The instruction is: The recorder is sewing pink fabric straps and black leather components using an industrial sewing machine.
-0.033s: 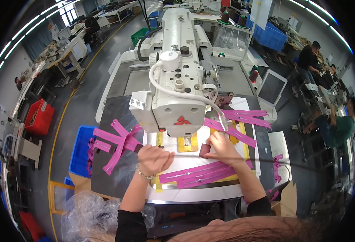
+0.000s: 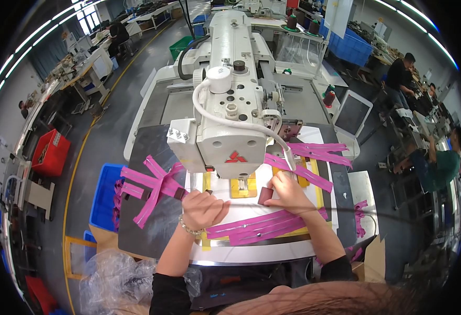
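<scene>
Under the sewing machine head (image 2: 230, 149) lies a white template sheet (image 2: 225, 210) edged with yellow tape. My right hand (image 2: 292, 195) is closed at its right side, its fingers and thumb pinching a small maroon rectangular piece (image 2: 265, 196). Left of the needle area, my left hand (image 2: 203, 210) has its fingers curled; whatever is in them, if anything, is hidden. Two magenta zipper strips (image 2: 259, 227) lie across the sheet's near edge, between my forearms. Beside my left hand, crossed magenta zipper strips (image 2: 157, 184) have dark end patches.
More magenta zippers (image 2: 319, 152) lie at the right of the bed. A blue bin (image 2: 104, 194) stands left, and clear plastic film (image 2: 118, 283) is bunched at the lower left. A tilted screen (image 2: 353, 114) stands right. Other people (image 2: 398, 79) sit at far benches.
My left hand has shifted very slightly to the right. My right hand and the maroon piece look nearly still.
</scene>
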A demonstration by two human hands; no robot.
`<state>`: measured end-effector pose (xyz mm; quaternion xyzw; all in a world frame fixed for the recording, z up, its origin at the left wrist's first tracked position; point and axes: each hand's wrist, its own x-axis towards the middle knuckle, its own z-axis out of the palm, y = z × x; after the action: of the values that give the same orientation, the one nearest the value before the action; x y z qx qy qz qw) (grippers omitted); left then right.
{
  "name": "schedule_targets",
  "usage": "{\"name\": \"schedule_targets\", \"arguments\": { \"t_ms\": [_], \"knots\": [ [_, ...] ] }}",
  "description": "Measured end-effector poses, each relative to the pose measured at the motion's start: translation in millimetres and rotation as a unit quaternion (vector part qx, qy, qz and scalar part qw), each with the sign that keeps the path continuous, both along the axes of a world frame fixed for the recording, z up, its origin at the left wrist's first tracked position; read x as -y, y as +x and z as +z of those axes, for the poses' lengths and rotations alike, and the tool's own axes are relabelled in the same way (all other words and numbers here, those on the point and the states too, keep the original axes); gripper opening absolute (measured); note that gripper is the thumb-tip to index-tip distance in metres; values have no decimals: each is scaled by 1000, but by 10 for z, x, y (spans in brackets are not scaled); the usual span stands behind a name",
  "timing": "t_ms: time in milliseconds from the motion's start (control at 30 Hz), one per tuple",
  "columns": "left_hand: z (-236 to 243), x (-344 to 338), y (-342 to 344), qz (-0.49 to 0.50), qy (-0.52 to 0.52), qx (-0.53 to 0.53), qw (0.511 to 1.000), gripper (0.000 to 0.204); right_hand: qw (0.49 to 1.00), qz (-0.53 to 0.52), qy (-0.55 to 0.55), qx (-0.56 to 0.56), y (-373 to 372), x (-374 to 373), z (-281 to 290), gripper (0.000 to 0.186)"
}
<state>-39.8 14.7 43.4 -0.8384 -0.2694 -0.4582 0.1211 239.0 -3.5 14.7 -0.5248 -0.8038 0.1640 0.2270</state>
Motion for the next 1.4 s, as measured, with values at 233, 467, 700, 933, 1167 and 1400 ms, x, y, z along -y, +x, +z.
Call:
{"name": "schedule_targets", "arguments": {
  "t_ms": [233,467,700,933,1167,1400],
  "knots": [
    [-281,108,324,-70,-82,-92,990,22,1000,-12,9,-21,-22,36,-38,42],
    [-397,57,325,-88,-157,-70,981,8,1000,11,5,-21,-70,52,-25,41],
    [-446,19,305,-97,-193,-55,975,7,998,6,-24,-59,-103,42,-12,47],
    [-396,54,325,-102,-191,-102,971,16,987,15,-35,-153,-98,20,26,52],
    [-387,49,317,-101,-188,-123,969,25,975,-11,-132,-181,-9,-38,-90,31],
    [-403,41,349,-125,-257,-128,950,26,837,3,-337,-432,-41,-76,-178,17]
  ]
}}
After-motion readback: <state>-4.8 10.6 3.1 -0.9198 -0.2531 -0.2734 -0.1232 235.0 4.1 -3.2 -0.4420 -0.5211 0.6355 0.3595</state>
